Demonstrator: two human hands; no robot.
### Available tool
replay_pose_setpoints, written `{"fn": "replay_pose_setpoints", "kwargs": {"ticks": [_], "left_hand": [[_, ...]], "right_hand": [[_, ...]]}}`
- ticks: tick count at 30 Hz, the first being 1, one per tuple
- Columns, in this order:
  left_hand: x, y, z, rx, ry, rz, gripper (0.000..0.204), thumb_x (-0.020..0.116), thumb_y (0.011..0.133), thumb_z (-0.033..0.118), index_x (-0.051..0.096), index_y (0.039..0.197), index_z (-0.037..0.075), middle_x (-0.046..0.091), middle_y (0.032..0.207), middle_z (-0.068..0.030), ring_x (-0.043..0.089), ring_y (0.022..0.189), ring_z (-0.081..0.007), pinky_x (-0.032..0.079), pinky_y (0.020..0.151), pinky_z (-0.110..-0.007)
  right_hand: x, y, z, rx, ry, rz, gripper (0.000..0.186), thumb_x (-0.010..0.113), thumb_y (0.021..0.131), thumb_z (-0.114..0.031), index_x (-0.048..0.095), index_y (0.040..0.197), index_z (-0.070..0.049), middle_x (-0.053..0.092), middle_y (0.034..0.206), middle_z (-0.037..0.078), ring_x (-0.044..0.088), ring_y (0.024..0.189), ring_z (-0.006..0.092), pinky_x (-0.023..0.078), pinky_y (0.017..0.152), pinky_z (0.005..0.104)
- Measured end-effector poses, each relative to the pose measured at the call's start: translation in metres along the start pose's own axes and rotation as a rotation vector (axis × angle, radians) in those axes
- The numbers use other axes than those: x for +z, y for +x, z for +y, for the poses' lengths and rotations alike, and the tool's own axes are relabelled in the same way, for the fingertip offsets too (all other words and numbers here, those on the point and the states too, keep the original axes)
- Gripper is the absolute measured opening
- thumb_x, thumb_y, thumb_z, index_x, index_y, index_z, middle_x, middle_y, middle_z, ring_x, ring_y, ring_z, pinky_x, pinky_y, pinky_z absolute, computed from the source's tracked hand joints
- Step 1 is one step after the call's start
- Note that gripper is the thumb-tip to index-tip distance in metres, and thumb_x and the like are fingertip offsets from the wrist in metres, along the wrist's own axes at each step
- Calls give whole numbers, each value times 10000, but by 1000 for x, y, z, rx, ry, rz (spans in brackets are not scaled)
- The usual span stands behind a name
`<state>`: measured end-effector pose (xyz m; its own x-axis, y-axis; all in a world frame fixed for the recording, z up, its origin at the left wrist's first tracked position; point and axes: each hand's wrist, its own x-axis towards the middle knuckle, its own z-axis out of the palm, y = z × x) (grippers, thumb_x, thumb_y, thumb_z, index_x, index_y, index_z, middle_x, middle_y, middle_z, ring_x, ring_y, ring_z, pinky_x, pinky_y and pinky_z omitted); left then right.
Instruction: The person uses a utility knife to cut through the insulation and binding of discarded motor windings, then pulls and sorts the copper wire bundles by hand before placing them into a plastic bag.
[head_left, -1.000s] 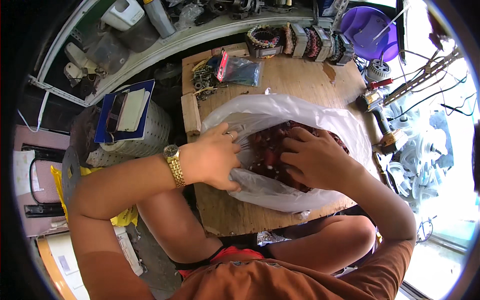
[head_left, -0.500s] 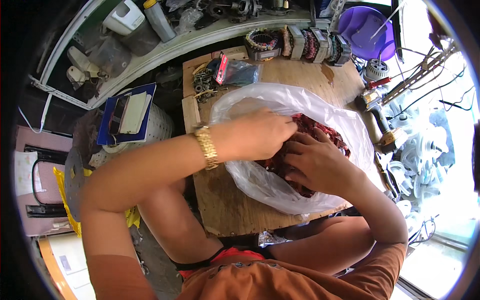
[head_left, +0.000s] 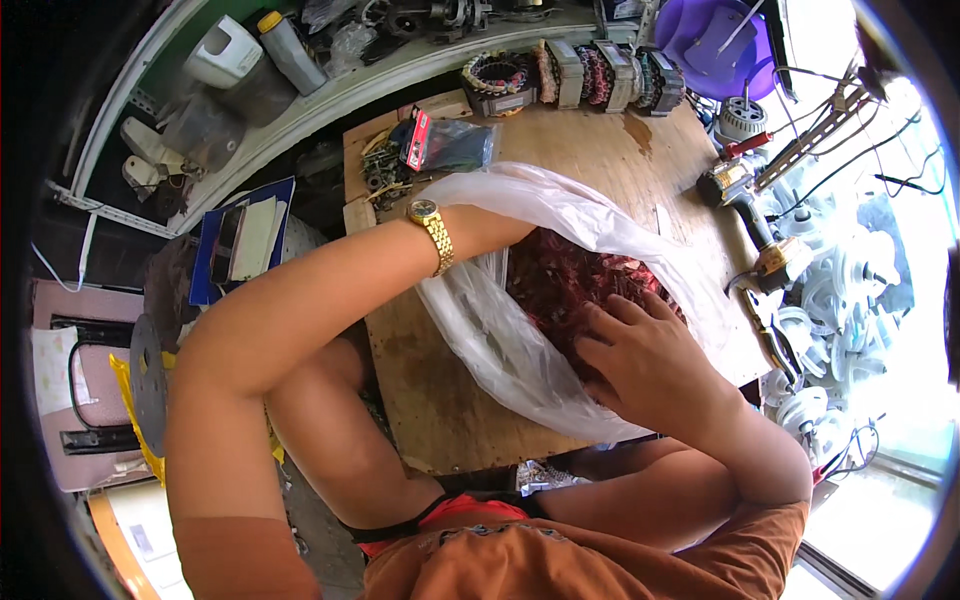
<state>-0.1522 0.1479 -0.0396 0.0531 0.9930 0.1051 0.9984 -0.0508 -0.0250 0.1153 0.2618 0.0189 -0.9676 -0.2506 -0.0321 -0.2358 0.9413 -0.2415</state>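
Note:
A translucent white plastic bag (head_left: 540, 375) lies wide-mouthed on the wooden table, filled with a heap of dark red, tangled scraps or strands (head_left: 560, 285). I cannot make out exactly what the scraps are. My left hand (head_left: 490, 228), with a gold watch (head_left: 432, 232) on the wrist, reaches across into the bag's far left side; the plastic and the heap hide its fingers. On the near right part of the heap rests my right hand (head_left: 655, 365), fingers apart and slightly bent, the tips touching the red material.
Several wire-wound motor stators (head_left: 560, 75) line the table's far edge. A packet (head_left: 450, 142) and loose hardware (head_left: 385, 165) lie at the far left. Along the right edge are a cordless drill (head_left: 755, 220) and pliers (head_left: 772, 335). A purple basin (head_left: 712, 45) stands beyond.
My left hand has pushed deeper into the bag and out of sight beneath its rim. My right hand has shifted slightly nearer to me, away from the left. The bag's far rim has folded inward.

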Motion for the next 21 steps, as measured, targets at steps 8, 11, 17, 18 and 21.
{"fn": "replay_pose_setpoints", "kwargs": {"ticks": [8,11,17,18,21], "left_hand": [[-1,26,4,-96,39,28,259,520,919,152,697,1103,111,711,1026,-147,678,922,-298,534,835,-416],[-10,39,6,-183,-64,-181,229,526,908,148,704,1031,72,708,952,-179,681,879,-298,526,808,-431],[-51,57,20,-294,-275,-681,309,531,858,82,653,1135,16,694,1152,-219,663,1083,-365,516,905,-455],[-52,46,20,-212,-268,-656,306,550,850,69,646,1136,13,693,1142,-213,662,1083,-365,518,909,-457],[-32,-3,19,87,-178,-479,299,613,835,66,650,1132,57,648,1221,-136,612,1178,-343,510,963,-425]], "right_hand": [[0,-1,2,-32,-25,8,271,750,801,-301,707,984,-105,616,1017,94,598,1033,281,445,929,438],[2,1,3,-41,-12,28,273,747,803,-314,709,982,-111,617,1004,86,602,1011,277,447,925,436],[2,-2,9,-26,9,20,304,753,796,-336,707,1005,-120,619,998,76,610,1011,266,454,915,434],[1,-3,10,-27,24,20,315,753,799,-344,703,1014,-120,622,1009,79,611,1010,270,457,914,435],[-1,-7,14,-67,48,61,358,752,807,-353,683,1049,-98,629,1023,94,613,1012,286,464,915,439]]}}
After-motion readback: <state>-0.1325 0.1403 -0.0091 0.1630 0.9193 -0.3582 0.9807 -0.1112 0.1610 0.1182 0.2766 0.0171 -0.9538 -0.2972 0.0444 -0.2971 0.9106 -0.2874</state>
